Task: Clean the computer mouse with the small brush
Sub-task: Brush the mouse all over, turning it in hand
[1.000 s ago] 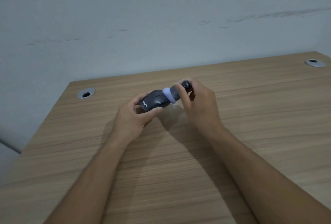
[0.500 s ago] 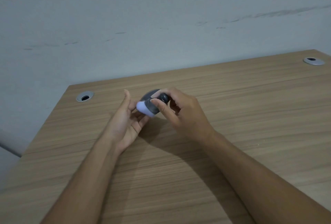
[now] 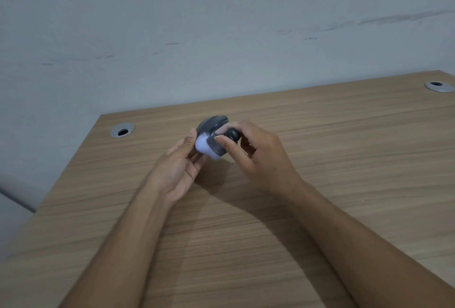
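Both bare forearms reach forward from the lower edge and converge toward the middle. The left hand (image 3: 177, 172) is turned palm up and to the right, fingers extended and loosely spread, thumb straight along the top; its fingertips cup the mouse (image 3: 212, 123) from the left. The right hand (image 3: 261, 157) is curled, knuckles up, wrist slightly bent, thumb and forefinger pinching the brush (image 3: 216, 144) by its dark knob, the other fingers folded beneath.

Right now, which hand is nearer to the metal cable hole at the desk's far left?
Left. The left hand sits just right of the cable hole; the right hand lies farther right, holding the brush.
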A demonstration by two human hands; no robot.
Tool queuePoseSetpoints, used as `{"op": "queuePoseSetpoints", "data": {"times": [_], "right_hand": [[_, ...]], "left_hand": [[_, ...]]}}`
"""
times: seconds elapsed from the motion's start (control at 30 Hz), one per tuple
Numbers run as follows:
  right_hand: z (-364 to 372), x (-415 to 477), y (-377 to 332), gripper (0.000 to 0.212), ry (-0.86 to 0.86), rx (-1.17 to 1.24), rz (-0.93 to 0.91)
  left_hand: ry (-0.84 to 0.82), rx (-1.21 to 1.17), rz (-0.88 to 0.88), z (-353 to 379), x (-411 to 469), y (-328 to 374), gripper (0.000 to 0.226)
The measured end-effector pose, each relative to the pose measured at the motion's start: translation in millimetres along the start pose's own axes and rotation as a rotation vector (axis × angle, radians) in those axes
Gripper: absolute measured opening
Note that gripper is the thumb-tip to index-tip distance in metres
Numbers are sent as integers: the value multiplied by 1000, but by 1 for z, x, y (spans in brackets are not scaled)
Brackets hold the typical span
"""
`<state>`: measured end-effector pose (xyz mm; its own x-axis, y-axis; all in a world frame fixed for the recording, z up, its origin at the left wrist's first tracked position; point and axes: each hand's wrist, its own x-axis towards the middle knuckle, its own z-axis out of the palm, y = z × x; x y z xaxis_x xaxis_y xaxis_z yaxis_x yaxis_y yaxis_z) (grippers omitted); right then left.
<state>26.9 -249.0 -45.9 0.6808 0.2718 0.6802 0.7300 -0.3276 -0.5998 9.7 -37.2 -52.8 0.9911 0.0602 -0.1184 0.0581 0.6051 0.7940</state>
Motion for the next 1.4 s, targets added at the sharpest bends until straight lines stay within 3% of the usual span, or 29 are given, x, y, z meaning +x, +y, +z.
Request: {"op": "queuePoseSetpoints", "data": {"times": [0.17,0.23,0.43,0.63,0.9,1.13,1.3,1.4], "right_hand": [[-8,4,10,13,140,-64,88],[-12,5,12,11,161,-61,122],[-9,3,1,9,-26,11,-10],[-13,6,7,11,162,-125,69],[-8,2,-4,12,-51,-2,-69],[-11,4,4,9,179,-78,69],[-10,2,-5,15,11,-67,-73],[-11,3,-3,14,47,-93,-71]], "left_hand": [[-8,8,-58,2,-1,2,44],[-12,35,-75,6,-2,0,31],[-3,108,-99,7,-7,1,27],[53,83,-91,12,-8,4,15],[54,23,-55,21,-16,7,16],[114,-70,-65,28,-17,6,15],[97,-121,-90,26,-19,8,26],[97,-171,-92,27,-20,9,31]]}}
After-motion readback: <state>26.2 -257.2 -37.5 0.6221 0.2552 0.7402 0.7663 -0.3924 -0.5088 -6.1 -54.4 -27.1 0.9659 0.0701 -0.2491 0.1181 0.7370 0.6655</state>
